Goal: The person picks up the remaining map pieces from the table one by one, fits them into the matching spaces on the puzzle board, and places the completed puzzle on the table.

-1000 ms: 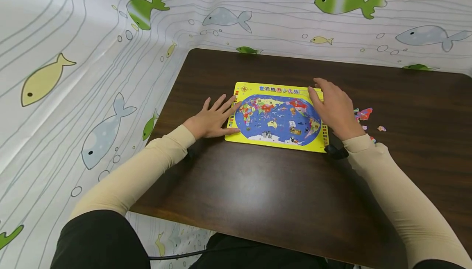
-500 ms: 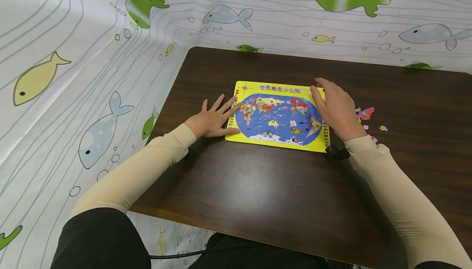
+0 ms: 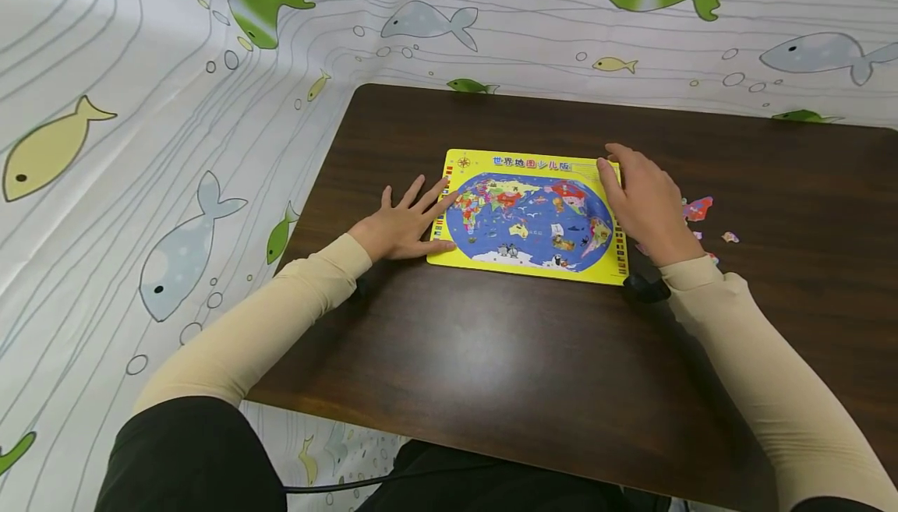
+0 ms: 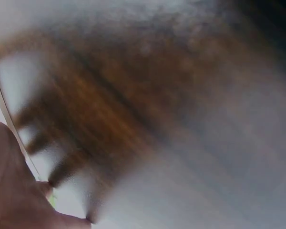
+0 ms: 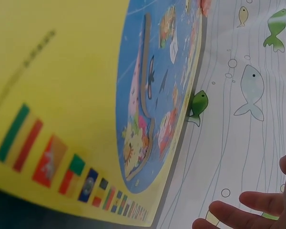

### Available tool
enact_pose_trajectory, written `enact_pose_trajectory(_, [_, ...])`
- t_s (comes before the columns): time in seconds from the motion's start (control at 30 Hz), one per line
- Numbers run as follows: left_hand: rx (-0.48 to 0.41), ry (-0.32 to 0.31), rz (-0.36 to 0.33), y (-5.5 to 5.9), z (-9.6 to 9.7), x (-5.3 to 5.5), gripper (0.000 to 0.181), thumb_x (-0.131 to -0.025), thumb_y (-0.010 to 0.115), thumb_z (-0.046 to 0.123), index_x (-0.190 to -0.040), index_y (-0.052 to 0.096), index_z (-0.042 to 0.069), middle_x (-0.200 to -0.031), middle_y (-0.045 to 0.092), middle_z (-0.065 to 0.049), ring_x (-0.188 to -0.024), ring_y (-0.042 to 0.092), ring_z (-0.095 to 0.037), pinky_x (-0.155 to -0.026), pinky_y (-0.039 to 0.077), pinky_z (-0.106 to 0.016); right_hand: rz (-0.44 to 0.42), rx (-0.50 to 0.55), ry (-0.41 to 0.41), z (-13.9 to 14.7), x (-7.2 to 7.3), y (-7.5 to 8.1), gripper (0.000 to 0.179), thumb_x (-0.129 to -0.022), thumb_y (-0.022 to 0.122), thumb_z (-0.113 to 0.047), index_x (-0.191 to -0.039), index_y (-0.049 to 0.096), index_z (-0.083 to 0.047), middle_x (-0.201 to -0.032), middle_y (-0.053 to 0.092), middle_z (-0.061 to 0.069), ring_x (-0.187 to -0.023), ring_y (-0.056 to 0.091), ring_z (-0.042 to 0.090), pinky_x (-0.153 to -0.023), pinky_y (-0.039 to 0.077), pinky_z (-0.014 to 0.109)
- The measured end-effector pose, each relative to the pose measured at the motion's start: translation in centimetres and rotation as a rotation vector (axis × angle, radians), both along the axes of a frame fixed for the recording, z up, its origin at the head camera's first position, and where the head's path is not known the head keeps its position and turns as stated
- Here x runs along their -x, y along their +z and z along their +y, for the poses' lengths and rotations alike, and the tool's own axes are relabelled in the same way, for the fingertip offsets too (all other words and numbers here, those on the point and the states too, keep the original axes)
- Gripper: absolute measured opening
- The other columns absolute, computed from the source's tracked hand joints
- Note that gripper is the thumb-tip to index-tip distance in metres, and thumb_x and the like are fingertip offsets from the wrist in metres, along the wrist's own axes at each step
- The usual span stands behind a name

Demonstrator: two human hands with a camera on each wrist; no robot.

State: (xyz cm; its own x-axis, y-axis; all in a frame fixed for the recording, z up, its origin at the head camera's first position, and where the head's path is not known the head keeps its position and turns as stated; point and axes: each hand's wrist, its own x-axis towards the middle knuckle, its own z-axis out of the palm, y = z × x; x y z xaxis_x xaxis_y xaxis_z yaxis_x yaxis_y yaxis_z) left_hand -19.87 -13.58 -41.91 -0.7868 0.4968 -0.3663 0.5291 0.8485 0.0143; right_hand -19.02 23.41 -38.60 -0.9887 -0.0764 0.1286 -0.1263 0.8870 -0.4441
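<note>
A yellow-bordered world map puzzle board lies flat on the dark table, with coloured land shapes on its blue oval. My left hand is spread at the board's left edge, its fingertips and thumb over the yellow border. At the upper right corner is my right hand, its fingers extended and holding nothing visible. Seen from the right wrist, a pinkish South America shape has a pale wooden edge along one side, and fingers stand off beyond the board. The left wrist view shows table and part of the hand.
Several loose puzzle pieces lie right of the board, among them a red one and a small pale one; the right hand and wrist partly hide others. A white fish-patterned sheet rises behind and left of the table.
My right hand has shifted slightly to the right, showing more of the board's right side. My left hand stays at the left edge. The head view has tilted down a little.
</note>
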Motion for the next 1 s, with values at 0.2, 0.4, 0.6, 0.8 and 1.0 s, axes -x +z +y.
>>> enact_pose_trajectory(0.2, [-0.008,-0.009,0.002,-0.4,0.3,0.1,0.088,-0.085,0.025,0.08,-0.152,-0.012,0.037,-0.161,-0.016,0.004,-0.15,-0.008,-0.033,-0.108,0.008,-0.074,-0.002,-0.006,-0.003,0.6,-0.3,0.0,0.06,-0.1,0.031,-0.05,-0.149,0.034,-0.015,-0.148,0.043,0.015,-0.132,0.044,0.04,-0.104,0.034,0.063])
enact_pose_trajectory(0.4, [-0.026,-0.019,0.02,-0.9,0.5,0.0,0.088,-0.085,0.025,0.08,-0.153,-0.009,0.036,-0.162,-0.013,0.003,-0.15,-0.005,-0.034,-0.107,0.011,-0.075,0.002,-0.004,-0.014,1.0,-0.5,-0.1,0.059,-0.1,0.031,-0.048,-0.149,0.034,-0.016,-0.143,0.049,0.017,-0.125,0.05,0.04,-0.1,0.038,0.062])
enact_pose_trajectory(0.6, [-0.045,-0.017,0.024,-1.3,0.3,-0.2,0.088,-0.085,0.026,0.08,-0.153,-0.008,0.036,-0.162,-0.012,0.003,-0.15,-0.004,-0.034,-0.107,0.011,-0.075,0.013,-0.009,-0.046,2.7,-1.5,0.3,0.059,-0.1,0.031,-0.049,-0.149,0.034,-0.016,-0.14,0.051,0.018,-0.122,0.051,0.04,-0.1,0.038,0.062])
enact_pose_trajectory(0.8, [-0.048,-0.015,0.015,-1.1,-0.1,0.0,0.089,-0.085,0.028,0.08,-0.153,-0.008,0.035,-0.162,-0.013,0.002,-0.15,-0.004,-0.035,-0.106,0.011,-0.075,0.056,0.025,-0.103,7.5,-4.0,1.0,0.053,-0.101,0.034,-0.044,-0.146,0.04,-0.017,-0.135,0.054,0.02,-0.115,0.053,0.044,-0.091,0.038,0.065])
enact_pose_trajectory(1.0, [-0.036,-0.013,0.005,-0.4,-0.1,0.6,0.091,-0.083,0.028,0.081,-0.153,-0.008,0.035,-0.162,-0.015,0.003,-0.149,-0.005,-0.035,-0.106,0.009,-0.075,0.073,0.049,-0.209,12.2,-6.1,1.6,0.05,-0.101,0.034,-0.039,-0.145,0.042,-0.016,-0.135,0.054,0.021,-0.114,0.051,0.045,-0.09,0.035,0.064])
